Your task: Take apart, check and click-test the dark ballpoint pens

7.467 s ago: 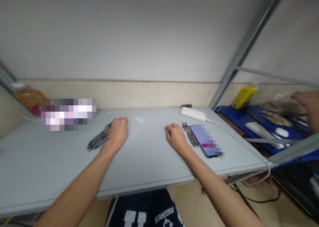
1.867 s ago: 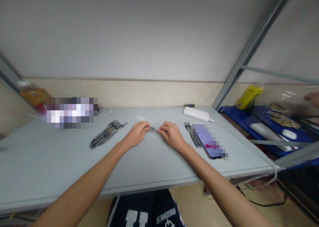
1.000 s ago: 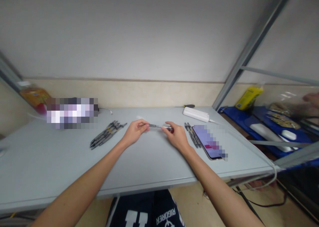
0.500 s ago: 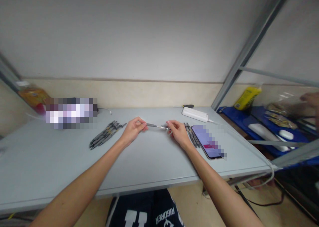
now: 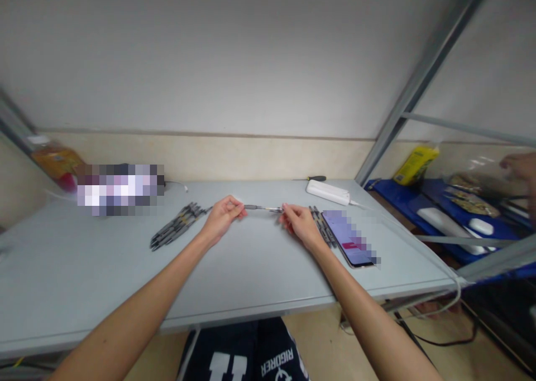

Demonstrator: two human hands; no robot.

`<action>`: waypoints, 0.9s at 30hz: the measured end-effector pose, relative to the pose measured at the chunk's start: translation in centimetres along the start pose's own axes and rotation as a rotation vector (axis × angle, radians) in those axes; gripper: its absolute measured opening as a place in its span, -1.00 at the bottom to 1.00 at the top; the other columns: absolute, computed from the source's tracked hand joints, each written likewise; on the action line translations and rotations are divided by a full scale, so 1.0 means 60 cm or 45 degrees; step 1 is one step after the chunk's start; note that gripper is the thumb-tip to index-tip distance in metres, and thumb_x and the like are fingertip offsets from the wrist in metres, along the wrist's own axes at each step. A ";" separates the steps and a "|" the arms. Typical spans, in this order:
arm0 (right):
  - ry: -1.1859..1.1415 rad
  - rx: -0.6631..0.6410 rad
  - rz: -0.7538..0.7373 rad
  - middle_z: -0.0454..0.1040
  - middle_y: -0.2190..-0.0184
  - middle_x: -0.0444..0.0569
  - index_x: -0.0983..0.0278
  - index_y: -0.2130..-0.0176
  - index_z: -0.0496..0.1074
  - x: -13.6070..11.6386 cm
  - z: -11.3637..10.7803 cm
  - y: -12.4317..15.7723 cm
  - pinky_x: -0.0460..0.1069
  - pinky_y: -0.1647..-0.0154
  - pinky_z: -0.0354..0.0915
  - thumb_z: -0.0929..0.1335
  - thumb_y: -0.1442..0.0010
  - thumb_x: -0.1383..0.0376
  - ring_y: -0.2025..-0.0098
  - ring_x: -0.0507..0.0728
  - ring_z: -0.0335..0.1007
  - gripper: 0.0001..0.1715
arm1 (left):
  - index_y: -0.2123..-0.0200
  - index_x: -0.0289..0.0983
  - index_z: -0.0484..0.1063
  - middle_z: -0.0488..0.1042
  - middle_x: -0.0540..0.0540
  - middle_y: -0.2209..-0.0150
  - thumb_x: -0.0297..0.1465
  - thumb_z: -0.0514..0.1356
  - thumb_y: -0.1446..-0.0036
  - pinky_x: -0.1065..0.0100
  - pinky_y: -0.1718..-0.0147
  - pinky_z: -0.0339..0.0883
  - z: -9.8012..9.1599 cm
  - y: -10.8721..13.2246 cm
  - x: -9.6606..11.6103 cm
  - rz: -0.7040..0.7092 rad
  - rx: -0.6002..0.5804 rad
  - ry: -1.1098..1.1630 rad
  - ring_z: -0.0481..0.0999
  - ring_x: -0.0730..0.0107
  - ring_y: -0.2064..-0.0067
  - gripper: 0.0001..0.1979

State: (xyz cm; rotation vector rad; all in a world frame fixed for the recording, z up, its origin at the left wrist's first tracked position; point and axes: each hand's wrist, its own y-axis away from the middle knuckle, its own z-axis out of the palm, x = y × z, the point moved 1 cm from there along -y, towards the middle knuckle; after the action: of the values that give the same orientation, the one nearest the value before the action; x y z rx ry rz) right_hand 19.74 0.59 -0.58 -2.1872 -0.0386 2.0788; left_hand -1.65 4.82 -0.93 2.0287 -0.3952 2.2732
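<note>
Both hands are up at the middle of the pale desk [image 5: 234, 280], and between them runs one slim pen [image 5: 263, 207], lying nearly level from left to right! The left hand [image 5: 226, 216] has it pinched at the gray end, thumb and fingertips pressed together. Across on the right, the right hand [image 5: 301, 222] grips the other end, fingers closed on the shiny, slender part; just how that tip sits among the fingers is too small to make out.

Look left, and there's a bundle of gray pens [image 5: 178, 226] fanned on the desk just beside the left hand, yellowish bands across their middles. Over to the right, a smaller group of pens [image 5: 323, 226] lies side by side, close by the right wrist, and right next to it rests a phone [image 5: 347, 239], screen up and lit.

At the far right of the desk, a white power strip [image 5: 328, 192] trails its cable, with a dark-handled screwdriver [image 5: 317, 178] just beyond. Far left, an orange bottle [image 5: 58, 158] leans behind a pixelated object [image 5: 119, 190]. And at the right edge, another person's hand [image 5: 519, 163] reaches into view!
</note>
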 end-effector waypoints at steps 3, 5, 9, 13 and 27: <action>-0.013 -0.054 0.009 0.33 0.69 -0.14 0.35 0.51 0.43 -0.001 0.001 0.001 -0.18 0.77 -0.01 0.37 0.01 0.04 0.72 -0.09 0.09 -0.60 | 0.49 -0.28 0.27 0.48 -0.02 0.56 -0.23 0.29 0.12 0.41 0.42 0.20 -0.002 -0.001 -0.002 0.005 0.003 -0.001 0.39 0.49 0.51 -0.70; -0.124 -0.038 -0.030 0.39 0.60 -0.15 0.32 0.35 0.45 -0.003 0.001 0.000 -0.17 0.73 0.10 0.45 0.13 0.13 0.63 -0.05 0.21 -0.63 | 0.50 -0.28 0.26 0.48 -0.02 0.55 -0.23 0.29 0.11 0.41 0.43 0.20 -0.002 -0.001 -0.003 0.004 -0.002 -0.002 0.39 0.49 0.50 -0.70; -0.207 -0.028 -0.017 0.44 0.52 -0.13 0.30 0.23 0.44 -0.003 0.000 -0.001 -0.14 0.69 0.18 0.47 0.17 0.16 0.57 -0.02 0.28 -0.53 | 0.50 -0.29 0.26 0.48 -0.02 0.56 -0.23 0.29 0.11 0.41 0.43 0.20 -0.003 0.000 -0.003 0.000 -0.006 0.004 0.39 0.50 0.51 -0.70; -0.213 -0.015 -0.008 0.45 0.57 -0.09 0.34 0.35 0.46 0.002 0.000 -0.003 -0.13 0.65 0.19 0.45 0.13 0.12 0.59 -0.02 0.27 -0.61 | 0.48 -0.30 0.30 0.49 -0.04 0.54 -0.21 0.30 0.13 0.40 0.42 0.22 -0.002 0.000 -0.003 -0.014 0.001 0.001 0.40 0.48 0.50 -0.69; -0.206 0.006 -0.149 0.38 0.60 -0.16 0.28 0.31 0.49 0.000 0.000 -0.002 -0.07 0.50 0.28 0.45 0.13 0.23 0.53 0.01 0.26 -0.69 | 0.66 -0.28 0.26 0.28 0.04 0.70 -0.05 0.09 -0.04 0.44 0.56 0.09 0.000 0.003 0.005 0.067 0.083 -0.421 0.22 0.52 0.61 -0.56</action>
State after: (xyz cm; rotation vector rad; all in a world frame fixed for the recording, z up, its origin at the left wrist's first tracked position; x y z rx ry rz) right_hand 19.77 0.73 -0.55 -1.9586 -0.1724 2.1816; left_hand -1.70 4.64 -0.67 2.4624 -0.4022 1.9993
